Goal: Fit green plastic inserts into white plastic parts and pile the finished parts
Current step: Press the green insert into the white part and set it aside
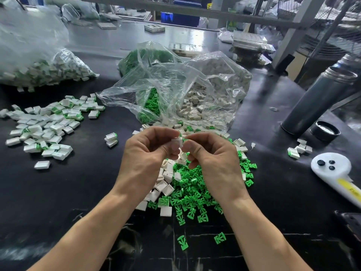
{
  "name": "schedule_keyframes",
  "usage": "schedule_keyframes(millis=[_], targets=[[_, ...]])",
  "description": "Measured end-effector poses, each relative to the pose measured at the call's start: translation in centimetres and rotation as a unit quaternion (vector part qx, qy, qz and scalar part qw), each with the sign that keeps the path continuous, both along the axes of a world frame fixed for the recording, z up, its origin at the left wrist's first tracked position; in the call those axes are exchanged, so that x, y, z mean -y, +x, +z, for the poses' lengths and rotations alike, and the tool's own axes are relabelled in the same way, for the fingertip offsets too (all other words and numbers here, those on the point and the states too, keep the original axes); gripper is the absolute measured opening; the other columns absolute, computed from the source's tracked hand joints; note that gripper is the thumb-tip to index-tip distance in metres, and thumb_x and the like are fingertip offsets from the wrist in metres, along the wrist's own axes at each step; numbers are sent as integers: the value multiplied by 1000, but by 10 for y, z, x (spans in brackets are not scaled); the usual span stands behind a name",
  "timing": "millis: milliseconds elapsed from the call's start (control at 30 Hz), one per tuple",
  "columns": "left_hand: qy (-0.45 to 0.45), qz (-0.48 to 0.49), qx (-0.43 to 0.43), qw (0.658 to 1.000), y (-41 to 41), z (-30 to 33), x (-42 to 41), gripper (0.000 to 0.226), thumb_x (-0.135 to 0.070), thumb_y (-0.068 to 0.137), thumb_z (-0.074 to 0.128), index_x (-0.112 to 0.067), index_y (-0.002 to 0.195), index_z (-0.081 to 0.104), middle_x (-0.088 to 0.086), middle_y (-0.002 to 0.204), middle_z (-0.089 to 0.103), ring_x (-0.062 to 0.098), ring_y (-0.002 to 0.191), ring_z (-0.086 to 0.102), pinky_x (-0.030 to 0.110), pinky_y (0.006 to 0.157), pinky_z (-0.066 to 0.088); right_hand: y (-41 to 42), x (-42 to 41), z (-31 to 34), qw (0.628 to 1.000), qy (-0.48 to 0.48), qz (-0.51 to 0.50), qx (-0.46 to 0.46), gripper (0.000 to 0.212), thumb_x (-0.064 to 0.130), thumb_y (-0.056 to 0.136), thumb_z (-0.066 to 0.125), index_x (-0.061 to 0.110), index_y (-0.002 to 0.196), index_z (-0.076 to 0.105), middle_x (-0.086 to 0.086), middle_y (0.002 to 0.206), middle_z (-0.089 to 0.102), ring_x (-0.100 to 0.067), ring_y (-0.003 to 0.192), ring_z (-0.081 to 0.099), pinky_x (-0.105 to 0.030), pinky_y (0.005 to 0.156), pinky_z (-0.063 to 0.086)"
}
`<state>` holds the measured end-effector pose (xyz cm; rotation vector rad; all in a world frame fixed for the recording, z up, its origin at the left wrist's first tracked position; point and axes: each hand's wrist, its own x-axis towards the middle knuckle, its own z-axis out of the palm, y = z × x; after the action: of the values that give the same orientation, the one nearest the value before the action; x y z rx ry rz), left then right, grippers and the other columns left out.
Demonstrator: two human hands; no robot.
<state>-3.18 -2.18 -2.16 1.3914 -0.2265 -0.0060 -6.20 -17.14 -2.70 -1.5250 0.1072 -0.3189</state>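
My left hand (144, 153) and my right hand (213, 159) meet at the centre of the table, fingertips pinched together on one small white plastic part (177, 142). A sliver of green shows between the right fingertips; most of that piece is hidden. Below the hands lies a heap of loose green inserts (195, 194) mixed with loose white parts (166, 184). A spread pile of finished white parts with green showing (45, 124) covers the table at the left.
Open clear bags of green inserts (148, 106) and white parts (197, 106) lie behind my hands. A large bag of finished parts (43, 69) sits far left. A metal flask (316, 100), its cap (325, 131) and a white device (336, 171) stand at the right.
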Motion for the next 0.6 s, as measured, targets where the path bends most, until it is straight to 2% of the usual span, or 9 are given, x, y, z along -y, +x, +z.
schedule_keyframes(millis=[133, 367, 500, 600], targets=[[6, -10, -1, 1000, 1, -2, -2, 19, -3, 84, 76, -8, 103, 75, 10, 88, 78, 18, 74, 70, 24, 70, 59, -1, 1, 0, 999, -27, 17, 2, 13, 9, 91, 77, 21, 85, 76, -1, 78, 75, -9, 65, 63, -22, 57, 53], [98, -17, 2, 995, 4, -6, -5, 8, -6, 90, 74, -11, 96, 77, 10, 83, 76, 15, 68, 66, 24, 64, 59, -4, 2, -3, 984, -178, -17, -1, 11, 17, 93, 76, 27, 91, 73, 16, 79, 72, -2, 70, 65, -24, 66, 54], [167, -3, 49, 985, 5, -5, -8, 18, 1, 89, 74, -17, 90, 77, -3, 75, 75, 6, 62, 64, 19, 61, 55, -5, 0, -1, 970, -242, -34, 15, 10, 14, 91, 77, 24, 90, 74, 14, 76, 70, 0, 69, 63, -13, 62, 47], [206, -2, 76, 976, 6, -5, -10, 22, 4, 89, 74, -18, 91, 77, -9, 76, 75, 1, 64, 65, 18, 61, 54, -6, -1, 2, 955, -294, -33, 33, 12, 11, 90, 78, 22, 89, 74, 15, 75, 68, 2, 70, 61, -9, 62, 43]])
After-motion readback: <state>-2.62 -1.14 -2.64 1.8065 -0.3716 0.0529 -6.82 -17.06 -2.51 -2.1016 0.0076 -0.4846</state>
